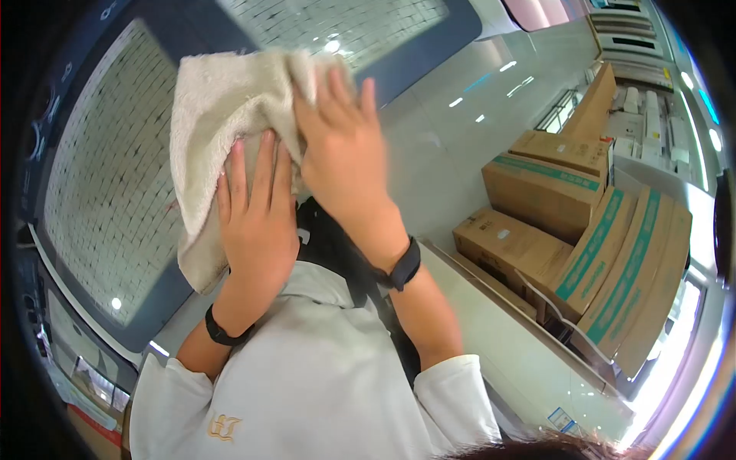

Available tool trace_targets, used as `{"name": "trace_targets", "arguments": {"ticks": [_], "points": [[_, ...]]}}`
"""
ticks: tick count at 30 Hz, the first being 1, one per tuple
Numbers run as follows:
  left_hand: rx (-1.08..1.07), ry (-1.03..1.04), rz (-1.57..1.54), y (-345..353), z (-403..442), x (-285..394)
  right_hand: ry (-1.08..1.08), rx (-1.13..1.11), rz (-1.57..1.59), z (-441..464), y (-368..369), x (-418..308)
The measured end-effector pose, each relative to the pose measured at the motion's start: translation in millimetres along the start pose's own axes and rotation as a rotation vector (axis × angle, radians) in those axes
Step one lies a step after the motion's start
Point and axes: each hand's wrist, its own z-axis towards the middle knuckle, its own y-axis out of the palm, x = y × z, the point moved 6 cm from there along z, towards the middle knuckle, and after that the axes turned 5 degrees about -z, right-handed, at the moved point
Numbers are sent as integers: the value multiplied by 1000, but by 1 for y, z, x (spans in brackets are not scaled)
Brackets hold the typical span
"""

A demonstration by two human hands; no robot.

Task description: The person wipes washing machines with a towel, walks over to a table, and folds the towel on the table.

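A cream towel [218, 100], rumpled and partly folded over, lies under both of my hands. My left hand [259, 218] rests on its lower part, with fingers stretched out and the fingertips at the edge of a fold. My right hand [345, 149] is on the towel's right side, its fingers spread and slightly blurred. Neither hand has its fingers wrapped round the cloth. Beyond the towel is a dark-framed panel [184, 38] with pale brick-patterned areas; the towel covers part of it.
Several cardboard boxes [537, 195] with green tape are stacked at the right, behind a pale low counter [491, 314]. A glossy tiled floor [460, 107] stretches toward the back. White units [652, 115] stand at the upper right.
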Motion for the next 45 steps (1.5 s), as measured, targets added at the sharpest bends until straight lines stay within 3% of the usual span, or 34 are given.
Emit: {"name": "trace_targets", "arguments": {"ticks": [7,12,18,23,26,29,30,33,36,41,45], "points": [[-88,37,29,11,30,17,95,-17,-22,-26,-34,73],[-2,75,15,28,87,62,108,163,11,23,-27,141],[15,91,17,59,151,112,70,118,92,34,-44,173],[54,120,-11,70,206,158,104,122,101,45,-75,251],[73,137,-176,75,241,180,82,242,8,63,-120,302],[112,181,-533,75,270,208,174,389,-33,85,-145,369],[135,196,-479,78,277,217,208,454,-18,92,-150,391],[184,248,-329,93,300,240,131,319,-69,114,-128,427],[173,233,-394,108,316,251,23,278,-43,123,-124,438],[236,173,-285,88,330,274,46,218,-135,152,-139,490],[62,122,-167,95,373,291,42,223,-113,200,-131,538]]}}
